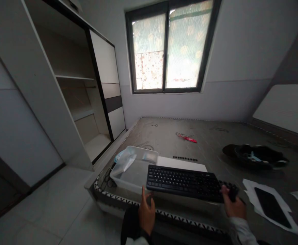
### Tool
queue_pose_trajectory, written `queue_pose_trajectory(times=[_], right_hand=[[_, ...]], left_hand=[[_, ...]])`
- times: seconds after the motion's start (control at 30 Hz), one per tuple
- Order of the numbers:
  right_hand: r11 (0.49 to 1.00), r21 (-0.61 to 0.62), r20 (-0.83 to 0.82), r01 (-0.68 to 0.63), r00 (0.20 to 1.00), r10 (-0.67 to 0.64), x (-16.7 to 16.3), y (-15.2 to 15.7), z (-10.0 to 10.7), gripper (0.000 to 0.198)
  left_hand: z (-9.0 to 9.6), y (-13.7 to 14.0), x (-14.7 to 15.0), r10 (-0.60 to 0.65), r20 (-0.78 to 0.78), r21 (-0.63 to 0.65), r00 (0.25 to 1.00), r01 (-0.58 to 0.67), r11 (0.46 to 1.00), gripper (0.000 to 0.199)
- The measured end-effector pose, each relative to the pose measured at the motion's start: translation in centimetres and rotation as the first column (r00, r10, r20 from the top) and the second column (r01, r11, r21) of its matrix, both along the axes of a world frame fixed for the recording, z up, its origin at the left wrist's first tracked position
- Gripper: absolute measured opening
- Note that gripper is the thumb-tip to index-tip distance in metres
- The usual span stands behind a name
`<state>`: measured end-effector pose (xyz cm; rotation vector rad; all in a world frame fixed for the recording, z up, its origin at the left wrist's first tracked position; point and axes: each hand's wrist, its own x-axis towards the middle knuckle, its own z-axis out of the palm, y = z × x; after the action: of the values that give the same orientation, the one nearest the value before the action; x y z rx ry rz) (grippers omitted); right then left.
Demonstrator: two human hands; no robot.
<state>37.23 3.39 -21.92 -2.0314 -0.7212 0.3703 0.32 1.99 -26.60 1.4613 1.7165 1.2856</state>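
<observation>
A black computer keyboard [182,181] lies slightly tilted at the bed's front edge, partly over a white flat board or box [182,164]. My left hand [147,212] is just in front of the keyboard's left corner, fingers apart, holding nothing. At the keyboard's right end, my right hand [235,206] is closed, its thumb by the keyboard's edge. A dark, lumpy object [232,188] shows at its fingers; blur hides what it is. Behind the board sits a row of small black pieces [185,158], resembling keycaps.
A clear plastic bin [128,185] with a plastic bag stands left of the keyboard. A red item [188,138], a black bag-like thing [256,157] and a black phone-like slab [272,207] on white paper lie on the bed [161,132]. An open wardrobe [100,149] stands left.
</observation>
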Motion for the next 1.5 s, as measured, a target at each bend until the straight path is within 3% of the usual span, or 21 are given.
queue_pose_trajectory(times=[0.07, 0.13, 0.17, 0.23, 0.3, 0.4, 0.53, 0.73, 0.93, 1.07, 1.3, 1.5], right_hand=[[0.973, 0.182, -0.109, -0.143, 0.980, 0.164, -2.7, 1.3, 1.4, 0.060], [0.905, 0.367, -0.264, -0.217, 0.908, 0.325, -6.1, 2.8, 2.9, 0.058], [0.852, 0.453, -0.335, -0.262, 0.836, 0.435, -7.9, 3.7, 3.7, 0.055], [0.726, 0.602, -0.448, -0.332, 0.613, 0.651, -11.4, 5.6, 5.1, 0.053], [0.661, 0.699, -0.509, -0.275, 0.458, 0.729, -14.6, 7.7, 6.1, 0.052], [0.628, 0.758, -0.544, -0.178, 0.359, 0.758, -18.3, 10.8, 6.8, 0.050], [0.652, 0.749, -0.598, -0.122, 0.301, 0.743, -21.4, 14.3, 6.1, 0.048], [0.694, 0.711, -0.641, -0.111, 0.305, 0.705, -23.6, 17.2, 4.9, 0.050], [0.717, 0.682, -0.657, -0.147, 0.308, 0.688, -24.4, 18.2, 4.1, 0.050], [0.740, 0.649, -0.660, -0.175, 0.354, 0.662, -24.8, 18.5, 3.9, 0.051], [0.714, 0.662, -0.611, -0.226, 0.389, 0.690, -24.6, 18.5, 3.7, 0.053], [0.740, 0.634, -0.643, -0.225, 0.378, 0.666, -24.8, 18.5, 3.2, 0.053]], left_hand=[[-0.4, 0.4, -0.2, -0.014, 0.019, -0.024, 1.000, 0.015, 1.000, 0.060], [-0.7, 0.5, -0.3, -0.027, 0.027, -0.054, 0.999, 0.029, 0.998, 0.056], [-0.8, 0.5, -0.4, -0.032, 0.026, -0.067, 0.999, 0.034, 0.997, 0.054], [-0.9, 0.2, -0.4, -0.052, 0.017, -0.080, 0.999, 0.053, 0.995, 0.053], [-0.7, -0.1, -0.4, -0.072, 0.000, -0.078, 0.997, 0.071, 0.994, 0.053], [-0.4, -0.5, -0.5, -0.083, -0.016, -0.082, 0.996, 0.081, 0.993, 0.053], [-0.4, -0.7, -1.0, -0.106, -0.020, -0.113, 0.994, 0.103, 0.988, 0.056], [-0.8, -0.8, -1.9, -0.123, -0.029, -0.142, 0.992, 0.118, 0.983, 0.057], [-0.7, -0.6, -2.2, -0.127, -0.038, -0.163, 0.991, 0.119, 0.979, 0.061], [-0.4, -0.5, -2.2, -0.141, -0.043, -0.188, 0.989, 0.130, 0.973, 0.063], [-0.6, -0.2, -2.0, -0.143, -0.034, -0.190, 0.989, 0.134, 0.973, 0.065], [-0.8, -0.1, -1.7, -0.139, -0.040, -0.169, 0.989, 0.130, 0.977, 0.067]])
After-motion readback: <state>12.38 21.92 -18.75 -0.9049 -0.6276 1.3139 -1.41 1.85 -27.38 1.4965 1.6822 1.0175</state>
